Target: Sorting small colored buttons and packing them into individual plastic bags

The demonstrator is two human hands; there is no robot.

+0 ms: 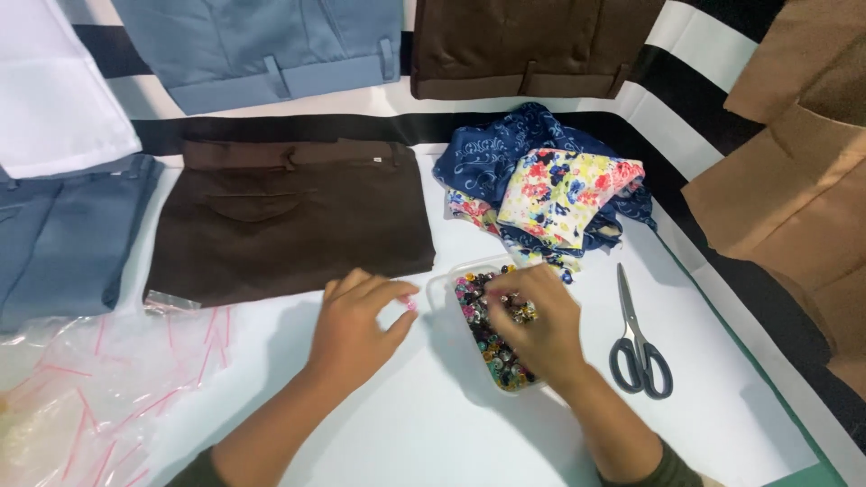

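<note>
A clear plastic box (442,287) full of small multicoloured beads (492,350) sits on the white sheet in front of me. My right hand (534,326) rests over the box, its fingertips down among the beads. My left hand (358,326) lies just left of the box with fingers curled, pinching something small and pale near its fingertips; I cannot tell what it is. Folded dark brown trousers (289,216) lie just beyond my left hand.
Grey-handled scissors (637,343) lie right of the box. A heap of floral and blue patterned fabric (550,185) sits behind it. Folded blue (262,45), brown (532,45) and tan (794,180) garments ring the sheet. Clear plastic bags (99,388) lie at the left.
</note>
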